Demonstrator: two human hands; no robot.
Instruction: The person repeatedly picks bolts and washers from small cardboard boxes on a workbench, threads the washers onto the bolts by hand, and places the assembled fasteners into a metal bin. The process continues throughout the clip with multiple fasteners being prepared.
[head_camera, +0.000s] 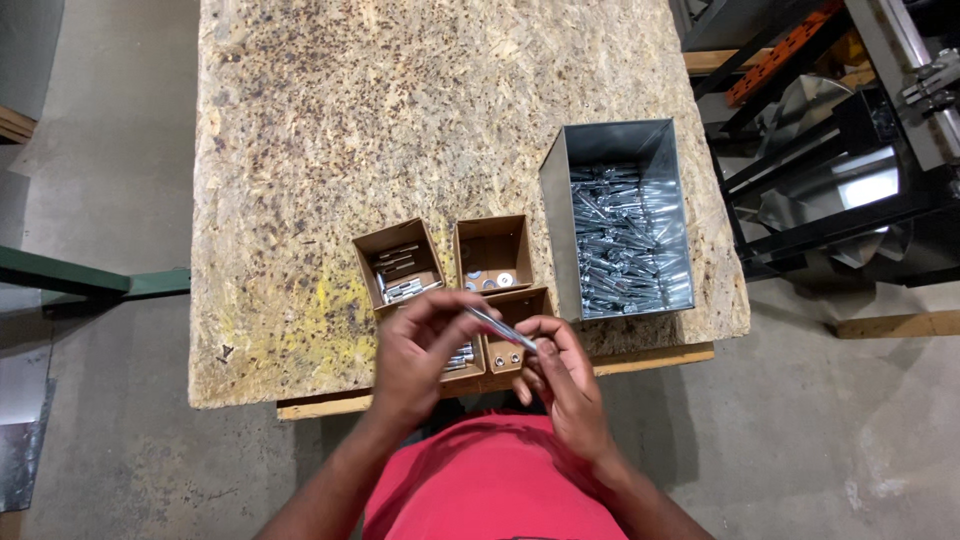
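Both hands pinch one zinc-plated bolt (497, 326) over the near cardboard boxes (517, 343), left hand (425, 345) gripping its far end, right hand (556, 360) its near end; risk: fingertip slip drops it off the table edge (660, 357).

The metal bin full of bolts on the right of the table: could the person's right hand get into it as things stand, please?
Probably yes. The metal bin is open-topped and nothing lies between it and the right hand, though that hand is busy with a bolt.
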